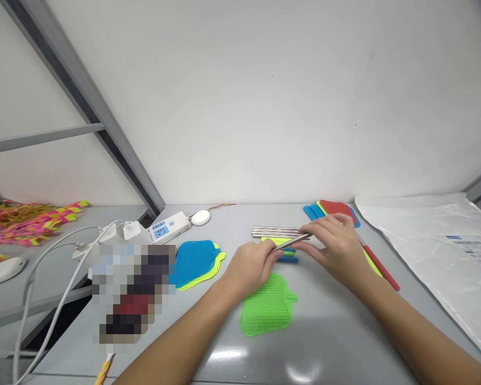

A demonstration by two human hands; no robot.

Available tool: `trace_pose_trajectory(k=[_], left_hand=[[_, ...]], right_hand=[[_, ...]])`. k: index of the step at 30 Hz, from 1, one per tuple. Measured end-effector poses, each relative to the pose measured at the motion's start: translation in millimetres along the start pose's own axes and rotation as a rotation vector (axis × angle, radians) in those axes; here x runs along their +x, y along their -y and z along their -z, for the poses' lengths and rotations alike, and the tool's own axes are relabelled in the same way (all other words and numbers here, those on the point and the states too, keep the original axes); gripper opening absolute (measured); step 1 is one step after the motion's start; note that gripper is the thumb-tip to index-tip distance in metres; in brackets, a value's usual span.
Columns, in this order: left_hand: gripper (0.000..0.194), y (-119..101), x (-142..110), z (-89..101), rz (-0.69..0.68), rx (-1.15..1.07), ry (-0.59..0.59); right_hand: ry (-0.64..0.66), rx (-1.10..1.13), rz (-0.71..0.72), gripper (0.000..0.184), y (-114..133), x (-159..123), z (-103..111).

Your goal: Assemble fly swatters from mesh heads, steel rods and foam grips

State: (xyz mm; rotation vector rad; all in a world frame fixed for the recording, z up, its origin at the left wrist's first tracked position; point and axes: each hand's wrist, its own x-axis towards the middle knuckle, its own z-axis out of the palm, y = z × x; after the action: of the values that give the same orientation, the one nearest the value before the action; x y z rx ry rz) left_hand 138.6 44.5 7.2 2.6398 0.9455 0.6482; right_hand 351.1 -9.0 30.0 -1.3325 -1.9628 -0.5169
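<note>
My left hand (251, 266) and my right hand (332, 245) meet over the grey table (336, 331), both closed on one thin metal rod (292, 242) that runs slanted between them. Just behind it lie several more metal rods (273, 232) side by side. Small blue and green plastic handles (288, 256) lie under the hands. A green mesh swatter head (268, 306) lies flat in front of my left hand. A red stick (380, 267) lies to the right of my right hand.
A blue swatter head on a yellow one (196, 262) lies at the left, more blue and red heads (332, 209) at the back. A white power strip (169, 226) with cables, a white plastic bag (433, 246) at the right, coloured strips (32, 219) far left.
</note>
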Motion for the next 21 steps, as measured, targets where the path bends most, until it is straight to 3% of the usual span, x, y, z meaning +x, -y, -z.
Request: trace_pose_trajectory(k=[5, 8, 13, 16, 21], left_hand=[[0.028, 7.0, 1.1, 6.8, 0.108, -0.134, -0.1], [0.031, 8.9, 2.1, 8.6, 0.19, -0.253, -0.188], [0.039, 9.5, 2.8, 6.0, 0.263, -0.41, -0.261], [0.041, 11.4, 4.1, 2.5, 0.31, -0.547, -0.295], [0.041, 12.8, 10.7, -5.2, 0.3, -0.956, -0.335]], right_hand=[[-0.133, 0.14, -0.333, 0.016, -16.1, 2.1, 7.7], [0.011, 0.225, -0.43, 0.017, -13.4, 2.4, 7.9], [0.455, 0.153, -0.171, 0.02, -1.0, -0.5, -2.5], [0.539, 0.068, -0.076, 0.018, 5.3, -4.4, -11.2], [0.62, 0.036, -0.063, 0.017, 13.7, -7.8, -21.1]])
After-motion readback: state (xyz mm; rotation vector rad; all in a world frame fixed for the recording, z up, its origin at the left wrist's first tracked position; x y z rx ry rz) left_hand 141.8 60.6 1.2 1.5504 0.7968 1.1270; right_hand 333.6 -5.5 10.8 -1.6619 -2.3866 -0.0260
